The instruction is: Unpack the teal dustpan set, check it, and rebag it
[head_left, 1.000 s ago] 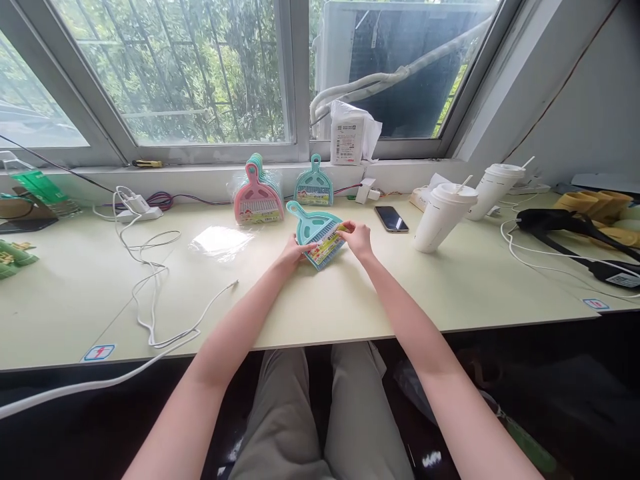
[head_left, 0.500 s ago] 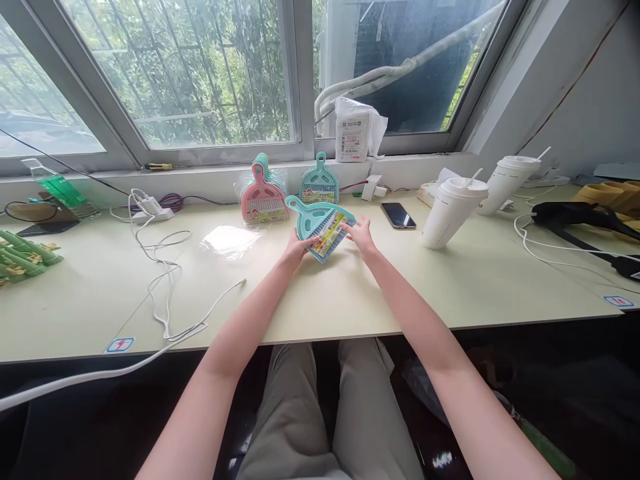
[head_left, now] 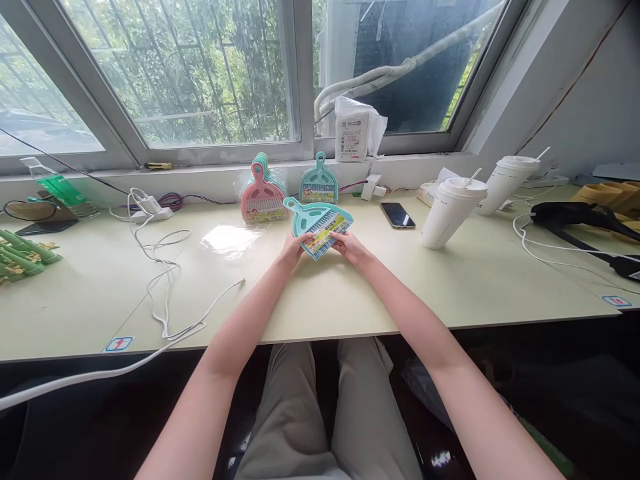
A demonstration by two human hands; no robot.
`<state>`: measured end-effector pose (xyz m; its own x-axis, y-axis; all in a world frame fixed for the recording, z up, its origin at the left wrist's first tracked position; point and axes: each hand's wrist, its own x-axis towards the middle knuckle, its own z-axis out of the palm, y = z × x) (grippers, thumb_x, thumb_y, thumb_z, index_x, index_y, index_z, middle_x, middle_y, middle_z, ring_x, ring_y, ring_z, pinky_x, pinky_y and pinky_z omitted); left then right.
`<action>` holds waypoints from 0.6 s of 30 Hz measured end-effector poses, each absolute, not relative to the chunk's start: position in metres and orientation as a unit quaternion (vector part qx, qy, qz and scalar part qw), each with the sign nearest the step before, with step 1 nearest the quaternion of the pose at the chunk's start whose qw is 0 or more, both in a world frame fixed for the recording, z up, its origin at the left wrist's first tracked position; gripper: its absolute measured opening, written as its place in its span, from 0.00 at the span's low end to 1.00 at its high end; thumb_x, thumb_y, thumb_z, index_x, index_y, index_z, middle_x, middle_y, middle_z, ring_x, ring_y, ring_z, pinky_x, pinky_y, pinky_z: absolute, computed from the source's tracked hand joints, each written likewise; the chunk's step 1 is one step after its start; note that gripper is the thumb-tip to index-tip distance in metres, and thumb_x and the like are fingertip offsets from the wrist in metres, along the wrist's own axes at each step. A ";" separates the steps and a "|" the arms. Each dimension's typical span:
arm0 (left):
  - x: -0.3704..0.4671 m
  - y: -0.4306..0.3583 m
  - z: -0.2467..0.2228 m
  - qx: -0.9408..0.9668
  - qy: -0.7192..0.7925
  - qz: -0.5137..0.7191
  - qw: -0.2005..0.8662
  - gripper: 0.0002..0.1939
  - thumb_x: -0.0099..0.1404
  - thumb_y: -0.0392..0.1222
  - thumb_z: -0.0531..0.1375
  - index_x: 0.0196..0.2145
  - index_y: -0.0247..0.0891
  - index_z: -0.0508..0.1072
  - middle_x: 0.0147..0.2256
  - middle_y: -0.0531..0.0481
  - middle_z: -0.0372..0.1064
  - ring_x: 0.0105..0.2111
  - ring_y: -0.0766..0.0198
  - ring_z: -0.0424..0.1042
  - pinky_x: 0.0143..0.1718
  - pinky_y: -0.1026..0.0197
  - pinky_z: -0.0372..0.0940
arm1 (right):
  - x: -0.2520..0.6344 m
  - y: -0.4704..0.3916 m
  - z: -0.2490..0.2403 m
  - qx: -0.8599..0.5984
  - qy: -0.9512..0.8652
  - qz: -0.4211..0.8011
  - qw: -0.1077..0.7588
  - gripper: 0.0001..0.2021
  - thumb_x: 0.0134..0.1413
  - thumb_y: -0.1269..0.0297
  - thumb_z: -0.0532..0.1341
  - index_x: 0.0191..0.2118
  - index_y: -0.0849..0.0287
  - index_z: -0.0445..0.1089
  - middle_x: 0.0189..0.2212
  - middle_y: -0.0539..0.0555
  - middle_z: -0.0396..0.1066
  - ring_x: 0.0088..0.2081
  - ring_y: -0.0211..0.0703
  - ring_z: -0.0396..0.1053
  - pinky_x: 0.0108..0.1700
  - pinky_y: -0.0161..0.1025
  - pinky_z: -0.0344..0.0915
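Note:
A teal mini dustpan and brush set (head_left: 316, 219) with a yellow label is held tilted above the table, its handle pointing up and left. My left hand (head_left: 294, 247) grips its lower left edge, the thumb lying over the front. On the other side my right hand (head_left: 349, 247) pinches the lower right edge, thumb on the label and fingers behind. Behind it stand a pink dustpan set (head_left: 261, 197), at the front of a row with teal ones, and one separate teal dustpan set (head_left: 319, 180), both against the sill.
A clear plastic bag (head_left: 231, 240) lies left of my hands. White cables (head_left: 167, 280) cross the table further left. To the right are a phone (head_left: 398, 215) and two white cups (head_left: 453, 213), (head_left: 507, 183). A green bottle (head_left: 60, 187) stands far left.
My right hand has slid from the right corner of the dustpan set down and left along its lower edge, closing on it. The set has shifted slightly left.

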<state>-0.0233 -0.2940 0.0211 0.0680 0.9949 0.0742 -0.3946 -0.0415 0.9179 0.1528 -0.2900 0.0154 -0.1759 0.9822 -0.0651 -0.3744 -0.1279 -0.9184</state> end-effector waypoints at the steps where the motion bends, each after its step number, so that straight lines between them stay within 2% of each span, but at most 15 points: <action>1: -0.023 -0.294 0.021 0.425 0.352 0.584 0.595 0.36 0.49 0.30 0.68 0.56 0.41 0.65 0.40 0.46 0.75 0.38 0.57 0.77 0.43 0.53 0.73 | 0.153 -0.290 0.015 -0.375 -0.408 0.649 0.521 0.05 0.58 0.72 0.61 0.40 0.60 0.70 0.41 0.55 0.78 0.42 0.39 0.77 0.53 0.39 0.73; 8: -0.023 -0.293 0.018 0.446 0.323 0.587 0.594 0.37 0.47 0.31 0.70 0.55 0.41 0.66 0.41 0.46 0.75 0.42 0.54 0.76 0.47 0.51 0.72 | 0.154 -0.287 0.012 -0.384 -0.414 0.641 0.520 0.04 0.61 0.68 0.59 0.40 0.60 0.70 0.40 0.55 0.78 0.39 0.39 0.77 0.51 0.41 0.74; 11: -0.023 -0.291 0.016 0.455 0.318 0.584 0.592 0.33 0.48 0.33 0.70 0.53 0.40 0.69 0.42 0.45 0.75 0.42 0.54 0.76 0.47 0.52 0.72 | 0.154 -0.289 0.013 -0.371 -0.426 0.646 0.514 0.05 0.60 0.67 0.60 0.42 0.59 0.69 0.41 0.55 0.78 0.38 0.39 0.77 0.50 0.42 0.75; 15: -0.027 -0.283 0.014 0.429 0.372 0.555 0.607 0.28 0.47 0.34 0.71 0.47 0.39 0.72 0.41 0.45 0.76 0.41 0.54 0.76 0.45 0.53 0.72 | 0.154 -0.290 0.014 -0.386 -0.415 0.635 0.524 0.04 0.58 0.72 0.61 0.40 0.60 0.70 0.39 0.54 0.78 0.37 0.39 0.77 0.50 0.42 0.75; 18: -0.035 -0.275 0.017 0.401 0.422 0.529 0.617 0.20 0.54 0.42 0.70 0.44 0.40 0.73 0.39 0.43 0.76 0.44 0.51 0.75 0.45 0.52 0.71 | 0.155 -0.288 0.014 -0.391 -0.412 0.625 0.536 0.04 0.56 0.73 0.63 0.38 0.60 0.70 0.38 0.55 0.78 0.37 0.41 0.78 0.50 0.44 0.75</action>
<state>-0.0354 -0.2752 0.0173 0.0830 0.9919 -0.0958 -0.3138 0.1173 0.9422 0.1550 -0.2879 0.0136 -0.1197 0.9917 -0.0460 -0.3482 -0.0853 -0.9335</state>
